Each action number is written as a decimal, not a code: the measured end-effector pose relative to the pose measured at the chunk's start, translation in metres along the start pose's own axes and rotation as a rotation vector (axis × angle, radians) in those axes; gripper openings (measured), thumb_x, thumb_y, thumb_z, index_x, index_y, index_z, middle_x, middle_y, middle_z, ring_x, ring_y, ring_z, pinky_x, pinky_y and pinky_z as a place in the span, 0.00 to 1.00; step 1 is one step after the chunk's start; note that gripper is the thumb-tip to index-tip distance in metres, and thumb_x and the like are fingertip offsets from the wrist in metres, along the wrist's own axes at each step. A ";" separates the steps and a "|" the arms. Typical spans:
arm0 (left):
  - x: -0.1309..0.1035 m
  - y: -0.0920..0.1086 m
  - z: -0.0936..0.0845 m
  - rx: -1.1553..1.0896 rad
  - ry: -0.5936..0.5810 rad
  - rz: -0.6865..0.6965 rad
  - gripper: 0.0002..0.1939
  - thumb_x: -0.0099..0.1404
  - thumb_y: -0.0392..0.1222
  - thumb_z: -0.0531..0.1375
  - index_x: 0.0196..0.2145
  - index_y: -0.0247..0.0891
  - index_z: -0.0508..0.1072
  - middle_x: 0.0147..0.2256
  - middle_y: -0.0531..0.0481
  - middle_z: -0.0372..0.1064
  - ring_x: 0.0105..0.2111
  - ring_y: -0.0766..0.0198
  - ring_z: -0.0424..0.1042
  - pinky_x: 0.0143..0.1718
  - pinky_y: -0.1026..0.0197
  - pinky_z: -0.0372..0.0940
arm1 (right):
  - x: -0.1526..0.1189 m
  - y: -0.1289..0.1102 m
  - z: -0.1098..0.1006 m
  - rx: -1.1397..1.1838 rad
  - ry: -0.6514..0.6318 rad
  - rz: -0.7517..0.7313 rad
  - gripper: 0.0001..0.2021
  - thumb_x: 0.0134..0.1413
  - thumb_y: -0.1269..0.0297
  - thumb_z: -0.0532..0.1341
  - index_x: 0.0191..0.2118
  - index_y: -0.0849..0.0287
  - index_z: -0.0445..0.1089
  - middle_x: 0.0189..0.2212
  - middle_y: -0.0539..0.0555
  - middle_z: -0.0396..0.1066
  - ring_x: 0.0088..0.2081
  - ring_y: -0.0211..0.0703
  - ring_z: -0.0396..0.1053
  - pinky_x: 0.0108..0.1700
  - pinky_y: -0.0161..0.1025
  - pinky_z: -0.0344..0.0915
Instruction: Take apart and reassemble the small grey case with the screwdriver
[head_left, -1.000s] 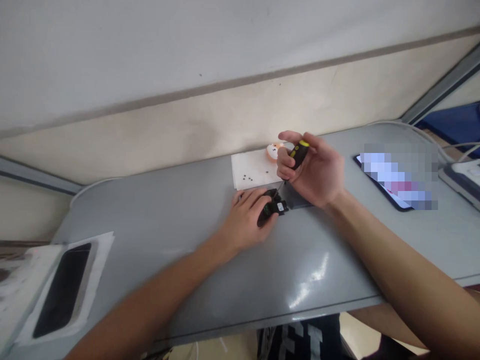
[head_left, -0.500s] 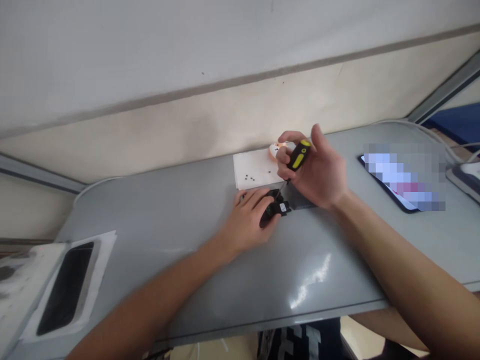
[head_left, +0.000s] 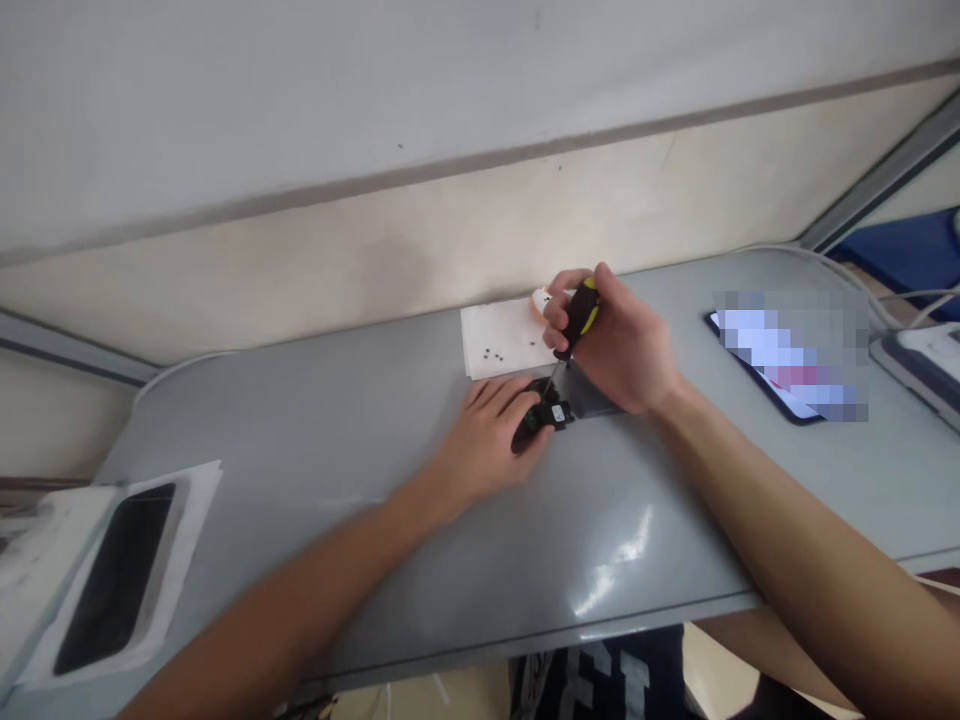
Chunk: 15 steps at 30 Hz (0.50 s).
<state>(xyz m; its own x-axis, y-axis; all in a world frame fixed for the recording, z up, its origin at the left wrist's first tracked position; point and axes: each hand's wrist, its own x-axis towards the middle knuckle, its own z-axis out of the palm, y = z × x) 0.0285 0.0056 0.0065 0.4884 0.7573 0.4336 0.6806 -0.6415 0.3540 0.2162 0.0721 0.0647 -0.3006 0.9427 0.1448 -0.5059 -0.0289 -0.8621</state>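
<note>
My right hand (head_left: pixel 626 345) is closed round a screwdriver (head_left: pixel 580 315) with a black and yellow handle. Its thin shaft slants down and left to a small black device (head_left: pixel 551 415) that bears a white label. Fingers of my left hand (head_left: pixel 491 430) wrap the device from the left and press it to the table; they hide much of it, so I cannot tell its kind. Just behind lies white paper (head_left: pixel 502 325) with several tiny dark screws (head_left: pixel 491 354) on it. A small orange and white object (head_left: pixel 540 302) stands at the paper's back, partly behind my right fingers.
A phone with a lit screen (head_left: pixel 772 365) lies to the right on the grey table (head_left: pixel 315 430). At the left, a dark phone-like slab (head_left: pixel 116 580) rests on white sheets. Cables (head_left: pixel 847 265) run along the back right corner. A wall (head_left: pixel 420 250) stands behind.
My right hand has turned the screwdriver handle, and its thumb and fingers have closed more round it. My left hand still holds the black device. The whole view has shifted slightly.
</note>
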 end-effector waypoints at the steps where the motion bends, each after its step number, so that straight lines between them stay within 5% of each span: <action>1: 0.000 0.000 0.000 0.001 0.004 0.003 0.09 0.70 0.41 0.62 0.47 0.39 0.74 0.55 0.41 0.76 0.56 0.51 0.74 0.59 0.44 0.67 | 0.000 -0.001 -0.002 0.029 -0.026 0.020 0.21 0.60 0.41 0.65 0.32 0.53 0.64 0.29 0.50 0.61 0.28 0.40 0.62 0.30 0.41 0.64; 5: -0.001 0.000 -0.001 0.006 0.005 0.011 0.09 0.71 0.41 0.62 0.48 0.39 0.74 0.55 0.41 0.75 0.56 0.51 0.74 0.59 0.45 0.68 | -0.002 -0.004 -0.013 0.025 -0.082 0.073 0.26 0.50 0.45 0.74 0.29 0.54 0.57 0.30 0.48 0.63 0.25 0.36 0.60 0.29 0.40 0.62; 10: -0.001 0.001 -0.001 0.010 -0.010 -0.017 0.09 0.70 0.42 0.62 0.47 0.40 0.72 0.54 0.42 0.76 0.54 0.50 0.75 0.58 0.44 0.68 | 0.000 -0.004 -0.003 -0.130 0.052 0.021 0.27 0.55 0.35 0.67 0.30 0.52 0.57 0.22 0.43 0.45 0.21 0.35 0.45 0.24 0.38 0.51; 15: -0.001 0.002 -0.001 -0.004 -0.024 -0.059 0.11 0.69 0.41 0.63 0.48 0.41 0.69 0.53 0.42 0.77 0.53 0.50 0.76 0.58 0.43 0.67 | -0.001 -0.005 0.005 -0.155 0.062 0.026 0.25 0.58 0.32 0.61 0.35 0.51 0.67 0.29 0.51 0.62 0.29 0.42 0.64 0.28 0.42 0.62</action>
<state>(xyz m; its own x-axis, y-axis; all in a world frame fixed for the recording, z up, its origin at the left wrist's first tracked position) 0.0283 0.0032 0.0075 0.4604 0.7965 0.3920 0.7064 -0.5961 0.3815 0.2158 0.0693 0.0714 -0.2596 0.9610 0.0951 -0.3663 -0.0069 -0.9305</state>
